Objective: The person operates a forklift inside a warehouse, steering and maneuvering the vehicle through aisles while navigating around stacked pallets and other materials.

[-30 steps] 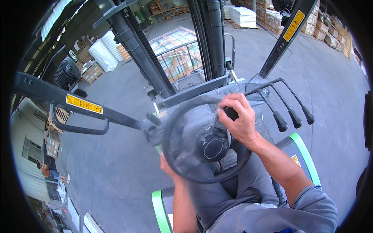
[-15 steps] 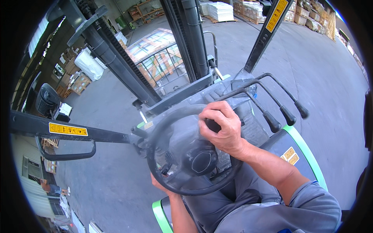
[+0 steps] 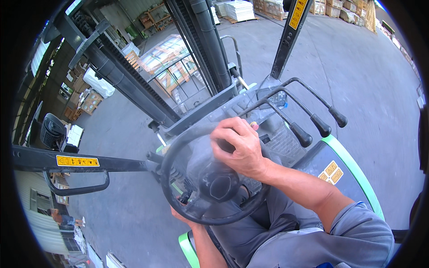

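Note:
I sit in a forklift seat and look down at its black steering wheel (image 3: 210,178). My right hand (image 3: 239,145) lies over the top of the wheel, closed on the knob at its rim. My left hand (image 3: 181,217) grips the wheel's lower left rim from underneath; only a few fingers and the forearm show. Three black-knobbed control levers (image 3: 319,127) stand just right of my right hand. The mast (image 3: 201,44) rises ahead of the wheel.
Wrapped pallet load (image 3: 167,67) sits beyond the mast on the concrete floor (image 3: 357,67). Stacked pallets of goods (image 3: 239,10) line the far yard. Boxes and white sacks (image 3: 96,85) stand at left, with a black overhead-guard bar (image 3: 76,161) crossing.
The view has swung so the mast and levers shifted right. My right hand has travelled with the wheel knob along the top of the rim as the wheel turned.

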### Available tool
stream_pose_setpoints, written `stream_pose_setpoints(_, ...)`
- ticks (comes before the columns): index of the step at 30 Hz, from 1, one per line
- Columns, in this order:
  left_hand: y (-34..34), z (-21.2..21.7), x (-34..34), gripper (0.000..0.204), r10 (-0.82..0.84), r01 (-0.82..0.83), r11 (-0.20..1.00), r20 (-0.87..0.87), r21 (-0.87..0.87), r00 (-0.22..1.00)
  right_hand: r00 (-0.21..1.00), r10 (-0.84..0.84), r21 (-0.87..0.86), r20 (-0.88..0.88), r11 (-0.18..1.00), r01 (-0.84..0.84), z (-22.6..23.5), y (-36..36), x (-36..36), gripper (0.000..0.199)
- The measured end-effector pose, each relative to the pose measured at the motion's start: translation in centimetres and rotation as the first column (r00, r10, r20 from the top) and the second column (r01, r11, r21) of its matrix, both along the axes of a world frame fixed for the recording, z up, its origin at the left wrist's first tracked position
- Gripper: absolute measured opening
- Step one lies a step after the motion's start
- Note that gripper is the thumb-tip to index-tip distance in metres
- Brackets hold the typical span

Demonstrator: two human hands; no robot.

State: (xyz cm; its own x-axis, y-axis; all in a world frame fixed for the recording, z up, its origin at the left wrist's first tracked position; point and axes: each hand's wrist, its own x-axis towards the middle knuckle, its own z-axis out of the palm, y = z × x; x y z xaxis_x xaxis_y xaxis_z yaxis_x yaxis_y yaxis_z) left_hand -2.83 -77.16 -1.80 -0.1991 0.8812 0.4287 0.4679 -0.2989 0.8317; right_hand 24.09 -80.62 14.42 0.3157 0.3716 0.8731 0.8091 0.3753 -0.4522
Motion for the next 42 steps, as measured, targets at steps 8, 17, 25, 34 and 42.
stream_pose_setpoints(8, -0.9, 0.2, 0.7, 0.025, -0.013, 0.014, 1.000, 0.108, -0.008, 0.994, 1.000, -0.011, -0.030, -0.025, 0.999, 0.011, 0.4, -1.4, 1.0, 0.027)
stream_pose_setpoints(17, -1.4, -0.3, 1.8, 0.033, -0.055, 0.044, 0.997, 0.187, 0.060, 0.981, 1.000, -0.031, -0.087, -0.001, 0.996, 0.031, -1.3, -5.5, 3.0, 0.031)
stream_pose_setpoints(25, -2.7, 2.4, 3.4, 0.037, 0.125, -0.043, 0.969, 0.333, -0.243, 0.934, 0.998, 0.063, -0.252, 0.031, 0.966, -0.053, -4.0, -14.0, 2.7, 0.031)
stream_pose_setpoints(34, -3.4, 1.9, 4.2, 0.037, 0.163, -0.107, 0.970, 0.254, -0.220, 0.953, 0.900, -0.303, -0.465, 0.313, 0.777, 0.424, -2.0, -19.1, 12.1, 0.034)
stream_pose_setpoints(42, -3.2, -0.1, 4.3, 0.049, 0.175, -0.175, 0.985, 0.012, 0.006, 0.985, 0.968, -0.180, -0.518, 0.174, 0.819, 0.245, -8.3, -22.3, 14.0, 0.042)
